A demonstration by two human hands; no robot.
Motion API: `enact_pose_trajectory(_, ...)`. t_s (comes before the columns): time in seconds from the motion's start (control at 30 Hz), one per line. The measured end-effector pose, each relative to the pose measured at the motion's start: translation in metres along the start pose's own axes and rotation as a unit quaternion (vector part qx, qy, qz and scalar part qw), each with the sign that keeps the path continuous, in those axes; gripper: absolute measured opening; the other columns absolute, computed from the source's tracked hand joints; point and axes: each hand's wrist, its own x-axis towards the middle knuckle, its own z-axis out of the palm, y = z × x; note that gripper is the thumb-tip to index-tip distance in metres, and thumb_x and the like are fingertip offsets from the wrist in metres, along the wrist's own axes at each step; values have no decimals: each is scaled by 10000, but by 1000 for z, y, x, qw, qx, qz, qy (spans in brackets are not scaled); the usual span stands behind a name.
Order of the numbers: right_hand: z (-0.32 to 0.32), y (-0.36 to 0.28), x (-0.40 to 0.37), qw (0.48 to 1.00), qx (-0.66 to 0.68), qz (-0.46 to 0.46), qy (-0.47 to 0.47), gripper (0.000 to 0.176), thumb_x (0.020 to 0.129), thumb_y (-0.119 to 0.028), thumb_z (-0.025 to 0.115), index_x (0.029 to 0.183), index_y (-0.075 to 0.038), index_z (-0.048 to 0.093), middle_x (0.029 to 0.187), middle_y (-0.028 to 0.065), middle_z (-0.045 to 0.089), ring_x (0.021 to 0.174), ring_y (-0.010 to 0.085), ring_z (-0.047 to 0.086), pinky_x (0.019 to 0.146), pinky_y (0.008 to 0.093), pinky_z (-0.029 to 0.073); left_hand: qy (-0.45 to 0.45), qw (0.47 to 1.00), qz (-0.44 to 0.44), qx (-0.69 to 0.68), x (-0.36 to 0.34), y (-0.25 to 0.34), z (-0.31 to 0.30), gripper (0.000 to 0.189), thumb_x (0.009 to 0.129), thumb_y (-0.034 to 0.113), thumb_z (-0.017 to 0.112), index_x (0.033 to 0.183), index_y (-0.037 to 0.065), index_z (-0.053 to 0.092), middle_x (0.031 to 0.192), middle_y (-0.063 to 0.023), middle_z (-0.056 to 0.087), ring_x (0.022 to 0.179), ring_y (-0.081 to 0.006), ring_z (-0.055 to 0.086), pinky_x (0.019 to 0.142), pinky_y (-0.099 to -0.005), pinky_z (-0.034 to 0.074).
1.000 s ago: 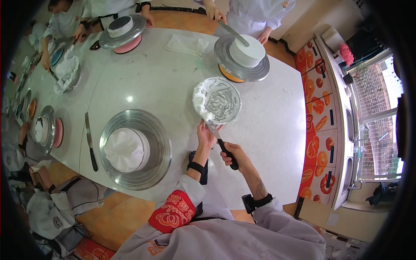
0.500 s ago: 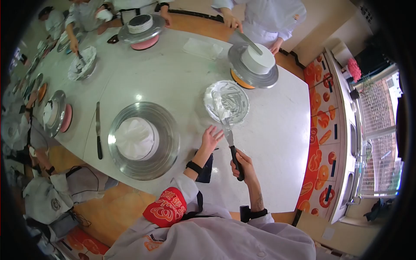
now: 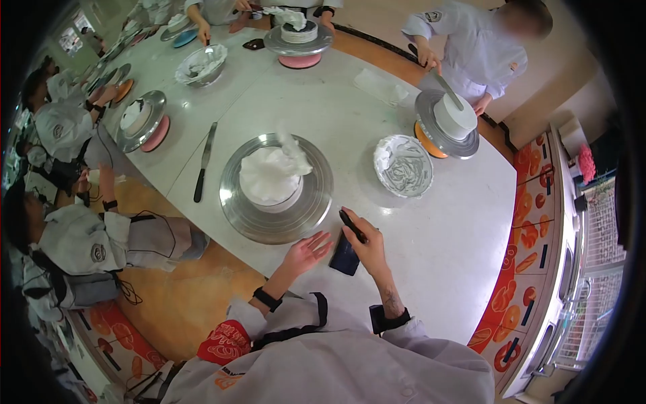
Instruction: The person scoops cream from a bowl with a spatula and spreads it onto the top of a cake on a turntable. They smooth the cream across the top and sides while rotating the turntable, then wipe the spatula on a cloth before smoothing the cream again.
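Note:
My right hand (image 3: pixel 367 244) is wrapped round the black handle of a spatula (image 3: pixel 352 225). The blade points up and left, and white cream (image 3: pixel 293 153) shows at its far end, over the right side of a cream-topped cake (image 3: pixel 269 180). This cake sits on a metal turntable (image 3: pixel 313 202). My left hand (image 3: pixel 307 254) is held palm up with fingers spread, just below the turntable, and holds nothing. A dark flat object (image 3: pixel 345 254) lies on the table between my hands. Up and right of my right hand stands a bowl (image 3: pixel 404 167) smeared with cream.
Another spatula (image 3: pixel 205 161) lies left of the turntable. Across the table (image 3: pixel 336 108), a person (image 3: pixel 464 50) works on a white cake (image 3: pixel 455 118). More people, turntables and a cream bowl (image 3: pixel 200 65) are at the far left and back.
The spatula in my right hand has moved from the bowl to the cake, carrying cream. My left hand has shifted below the turntable. The view has turned left.

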Motion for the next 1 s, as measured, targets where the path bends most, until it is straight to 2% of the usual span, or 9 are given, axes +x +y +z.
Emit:
enact_pose_trajectory(0.07, 14, 6, 1, 948, -223, -219, 61, 451, 753, -67, 608, 1181, -193, 543, 673, 29, 496, 501, 103, 435, 478, 229, 384, 33, 997, 59, -39, -26, 9, -5, 368, 866, 113, 425, 1199, -42, 394, 1292, -160, 384, 1178, -338, 377, 989, -410, 339)
enact_pose_trajectory(0.2, 32, 10, -9, 902, -374, -201, 72, 484, 705, -86, 622, 1155, -254, 559, 685, 47, 439, 539, 168, 484, 495, 292, 426, 31, 988, 138, -65, -61, 26, -38, 322, 855, 79, 429, 1150, -49, 435, 1249, -137, 428, 1183, -316, 369, 977, -406, 336)
enact_pose_trajectory(0.43, 30, 3, -32, 892, -388, -218, 78, 477, 703, -93, 622, 1149, -254, 565, 683, 43, 435, 532, 177, 480, 498, 308, 429, -21, 968, 246, -43, -96, 54, -52, 361, 850, 112, 438, 1181, -32, 412, 1253, -132, 417, 1199, -345, 347, 1012, -432, 302)
enact_pose_trajectory(0.63, 17, -18, -46, 937, -304, -174, 11, 427, 716, -42, 600, 1122, -173, 587, 686, 73, 529, 581, 163, 534, 571, 270, 443, 15, 947, 317, 57, -120, 76, -33, 399, 874, 151, 421, 1223, -35, 375, 1273, -139, 398, 1190, -327, 357, 1029, -434, 284)
enact_pose_trajectory(0.73, 7, -15, -24, 972, -179, -147, 46, 418, 732, -48, 577, 1143, -119, 563, 607, 91, 493, 510, 101, 468, 521, 263, 411, 24, 938, 323, 123, -119, 87, -31, 384, 879, 178, 450, 1201, -24, 390, 1219, -134, 433, 1155, -314, 390, 1019, -431, 299)
enact_pose_trajectory(0.8, -2, -11, -9, 986, -164, -28, 2, 388, 776, -54, 553, 1162, -95, 549, 557, 51, 471, 451, 75, 427, 460, 237, 383, 22, 936, 318, 147, -118, 96, -32, 356, 877, 175, 467, 1179, -4, 409, 1174, -117, 455, 1119, -294, 416, 1004, -423, 319)
enact_pose_trajectory(0.83, -2, -3, -5, 986, -164, -30, 11, 388, 776, -54, 553, 1162, -95, 549, 557, 51, 471, 451, 75, 427, 460, 237, 383, 17, 933, 317, 172, -115, 104, -30, 327, 876, 173, 483, 1157, 15, 428, 1129, -101, 476, 1083, -273, 442, 989, -416, 338)
enact_pose_trajectory(0.9, 4, 16, 3, 998, 4, 57, -41, 379, 810, -56, 528, 1189, -64, 521, 543, 4, 455, 406, 61, 391, 400, 208, 337, 37, 928, 311, 200, -108, 119, -27, 302, 871, 164, 496, 1138, 33, 441, 1093, -82, 486, 1049, -250, 457, 969, -408, 356)
enact_pose_trajectory(1.0, 21, 37, 5, 997, 33, 53, -45, 402, 834, -49, 501, 1234, -36, 462, 566, 0, 480, 404, 56, 404, 372, 198, 329, 37, 927, 283, 245, -102, 151, -40, 291, 866, 154, 511, 1137, 71, 450, 1055, -41, 504, 992, -196, 479, 906, -384, 396)
